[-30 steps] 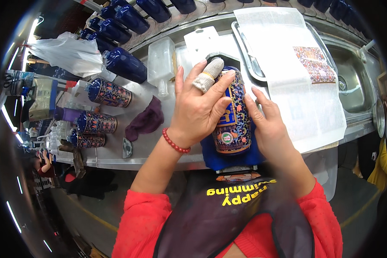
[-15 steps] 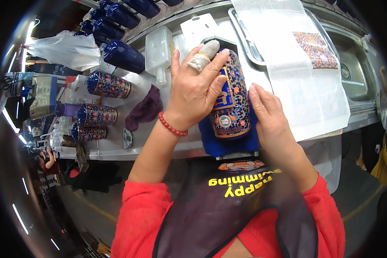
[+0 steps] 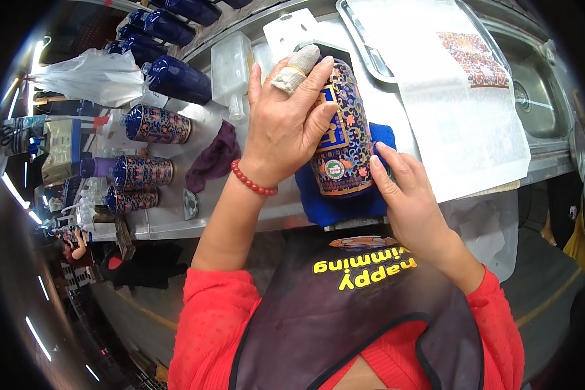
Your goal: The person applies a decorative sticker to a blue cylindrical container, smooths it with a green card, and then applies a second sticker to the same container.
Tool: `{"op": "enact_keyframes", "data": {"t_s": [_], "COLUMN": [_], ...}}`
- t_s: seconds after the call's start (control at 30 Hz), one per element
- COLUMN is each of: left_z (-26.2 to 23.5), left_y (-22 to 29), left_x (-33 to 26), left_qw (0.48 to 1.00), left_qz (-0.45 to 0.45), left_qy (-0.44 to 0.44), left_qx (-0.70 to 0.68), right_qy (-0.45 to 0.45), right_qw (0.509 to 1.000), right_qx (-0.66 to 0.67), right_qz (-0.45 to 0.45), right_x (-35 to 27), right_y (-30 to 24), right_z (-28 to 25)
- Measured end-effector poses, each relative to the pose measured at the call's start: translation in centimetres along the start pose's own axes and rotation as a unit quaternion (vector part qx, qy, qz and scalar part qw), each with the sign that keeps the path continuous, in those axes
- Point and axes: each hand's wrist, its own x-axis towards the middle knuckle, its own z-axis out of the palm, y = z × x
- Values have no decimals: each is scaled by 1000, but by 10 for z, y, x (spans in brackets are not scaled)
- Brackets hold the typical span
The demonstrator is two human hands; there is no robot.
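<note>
A dark blue bottle [image 3: 356,123] with a colourful floral wrap and a gold-framed blue panel lies on a blue cloth [image 3: 318,207] in front of me. My left hand [image 3: 283,123] lies over its left and upper part, fingers stretched along the surface and thumb pressed against the panel. One finger wears a grey cloth cover [image 3: 291,77] held by a yellow band, and a red bead bracelet circles the wrist. Beside the bottle's lower right edge, my right hand [image 3: 406,185] has its fingers extended, the fingertips at or close to its side. The bottle's neck is hidden.
Floral-wrapped bottles [image 3: 159,123] and a plain blue bottle [image 3: 179,79] lie at the left. A purple cloth [image 3: 214,156] and clear plastic container [image 3: 231,65] are nearer. White sheets with a patterned print [image 3: 474,60] cover a metal tray at right, beside a sink [image 3: 543,104].
My right hand has slid down along the bottle's right side toward its lower end. My left hand keeps its place on the bottle. The whole view has shifted slightly.
</note>
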Motion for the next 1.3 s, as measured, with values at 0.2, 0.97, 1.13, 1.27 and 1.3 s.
{"op": "enact_keyframes", "data": {"t_s": [0.2, 0.97, 1.13, 1.27, 1.3], "left_z": [0, 6, 3, -6, -6], "left_y": [-2, -8, 5, 34, 41], "left_x": [-2, -6, -12, -40, -48], "left_qw": [1000, 1000, 997, 995, 994], "left_qz": [4, 18, 53, 84, 90], "left_qy": [-9, 2, 44, -54, -64], "left_qx": [8, -12, -33, -15, -8], "right_qy": [18, 11, 14, 18, 19], "right_qw": [999, 998, 998, 999, 999], "right_qx": [-27, -57, -41, -9, 3], "right_qz": [-19, -31, -37, -37, -31], "right_x": [-1, -9, -9, -8, -8], "right_y": [1, -4, -2, 1, 2], "right_z": [2, 3, 0, -3, -3]}}
